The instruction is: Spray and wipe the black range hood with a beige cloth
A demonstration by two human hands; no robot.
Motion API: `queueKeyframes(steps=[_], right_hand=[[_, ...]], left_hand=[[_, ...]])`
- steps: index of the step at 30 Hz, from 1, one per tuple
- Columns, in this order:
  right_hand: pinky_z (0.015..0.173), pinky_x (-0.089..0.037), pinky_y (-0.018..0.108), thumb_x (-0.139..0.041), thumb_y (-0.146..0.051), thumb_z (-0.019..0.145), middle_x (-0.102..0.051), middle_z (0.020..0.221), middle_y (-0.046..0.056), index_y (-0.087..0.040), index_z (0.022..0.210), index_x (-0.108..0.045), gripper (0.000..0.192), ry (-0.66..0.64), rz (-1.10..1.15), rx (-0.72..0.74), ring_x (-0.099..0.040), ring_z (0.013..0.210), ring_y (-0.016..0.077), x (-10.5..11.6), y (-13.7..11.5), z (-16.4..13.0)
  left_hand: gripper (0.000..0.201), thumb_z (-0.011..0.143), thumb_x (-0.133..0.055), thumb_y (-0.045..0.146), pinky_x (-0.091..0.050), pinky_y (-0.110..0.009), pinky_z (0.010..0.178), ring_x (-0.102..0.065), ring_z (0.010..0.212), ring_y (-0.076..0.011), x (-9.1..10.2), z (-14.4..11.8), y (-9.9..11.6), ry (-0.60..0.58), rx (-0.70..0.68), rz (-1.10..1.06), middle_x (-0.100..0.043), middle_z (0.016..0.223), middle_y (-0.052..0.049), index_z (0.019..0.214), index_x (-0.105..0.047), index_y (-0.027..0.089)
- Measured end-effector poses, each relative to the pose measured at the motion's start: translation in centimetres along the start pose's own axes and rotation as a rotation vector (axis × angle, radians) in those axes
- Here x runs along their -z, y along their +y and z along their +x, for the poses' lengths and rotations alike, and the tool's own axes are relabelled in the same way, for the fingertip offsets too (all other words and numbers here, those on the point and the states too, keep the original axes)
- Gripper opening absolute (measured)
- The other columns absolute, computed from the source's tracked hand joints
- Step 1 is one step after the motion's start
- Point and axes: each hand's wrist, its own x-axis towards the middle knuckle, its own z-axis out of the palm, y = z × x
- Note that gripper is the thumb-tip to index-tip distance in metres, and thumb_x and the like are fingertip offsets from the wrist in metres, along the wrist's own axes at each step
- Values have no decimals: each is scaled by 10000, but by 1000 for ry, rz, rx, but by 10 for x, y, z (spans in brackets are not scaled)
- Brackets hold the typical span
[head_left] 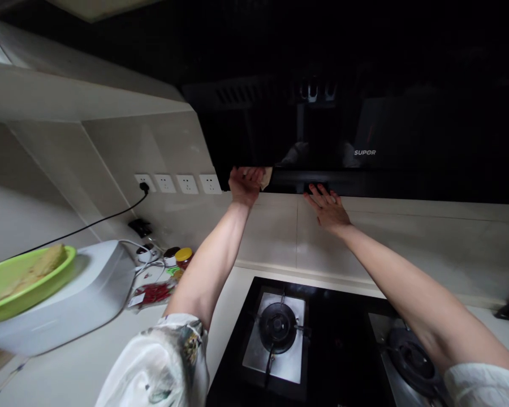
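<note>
1. Nearest, the gas stove (280, 333) sits unlit on the surface (68, 367).
2. Up at the range hood (365, 152), the left hand (245, 183) grips a cloth (265, 177) against its lower edge.
3. The right hand (327, 206) lies open, fingers spread flat under the hood; wiping looks underway at the left end, the rest untouched.

A home kitchen: gas hob (280, 333), black extractor hood (365, 130), tiled wall (280, 232).
</note>
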Motion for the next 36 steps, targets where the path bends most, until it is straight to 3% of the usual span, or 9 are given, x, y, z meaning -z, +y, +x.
queueKeyframes(steps=[4, 10, 15, 20, 23, 28, 31, 36], right_hand=[[1364, -147, 574, -540, -25, 855, 48, 1781, -10, -322, 1744, -198, 998, -14, 9, -18, -36, 1670, 305, 2, -2, 0], [1362, -143, 576, -573, -49, 843, 78, 1778, -11, -317, 1744, -200, 1011, -22, 4, -23, -15, 1670, 317, 2, -1, -1], [1360, -142, 573, -588, -62, 832, 71, 1779, -18, -328, 1743, -199, 1026, -8, -3, -23, -21, 1670, 312, 0, 1, -2], [1355, -151, 574, -598, -65, 833, 70, 1779, -19, -323, 1741, -213, 1020, -15, -21, -42, -22, 1669, 314, 0, 2, -4], [1350, -163, 582, -597, -64, 826, 63, 1780, -18, -326, 1739, -222, 1020, 9, -23, -31, -23, 1669, 313, -3, 4, -4], [1350, -159, 584, -607, -75, 827, 66, 1780, -5, -319, 1741, -213, 1024, 6, -37, -24, -31, 1669, 313, -1, 2, -5], [1352, -154, 590, -616, -86, 829, 74, 1779, -3, -314, 1743, -207, 1027, -16, -32, -36, -18, 1669, 322, 2, -1, -4], [1352, -132, 609, -630, -107, 817, 92, 1776, -13, -315, 1753, -144, 1075, 10, -25, -17, 18, 1667, 340, -2, -2, -2]], left_hand=[[617, 1090, -211, 672, -527, -503, 1116, -593, 1385, -289, 5, 3, 6, 22, -99, -119, -678, 1314, -133, 1179, -650, 248], [862, 1028, -83, 770, -493, -490, 1151, -507, 1482, -321, -22, 30, 3, -199, -97, -139, -611, 1516, -148, 1450, -636, 260], [895, 1032, -91, 781, -392, -517, 1249, -427, 1539, -309, -30, 33, -6, -249, -69, -172, -595, 1550, -120, 1551, -554, 218], [925, 1004, -128, 830, -379, -585, 1238, -419, 1543, -358, -19, 20, -1, -353, 50, -129, -570, 1573, -143, 1547, -549, 211], [987, 961, -80, 871, -402, -609, 1204, -438, 1529, -382, -2, 21, 16, -295, 49, -116, -553, 1582, -172, 1532, -563, 227], [965, 983, 2, 814, -477, -484, 1167, -510, 1487, -301, 17, 38, 38, -104, -142, -165, -632, 1499, -150, 1484, -615, 268], [880, 1007, -87, 813, -491, -486, 1160, -511, 1487, -300, 5, 41, 24, -151, -173, -168, -657, 1468, -132, 1461, -637, 298], [804, 984, -264, 854, -471, -531, 1190, -496, 1493, -326, -45, 20, -34, -271, -90, -184, -653, 1461, -125, 1480, -600, 317]])
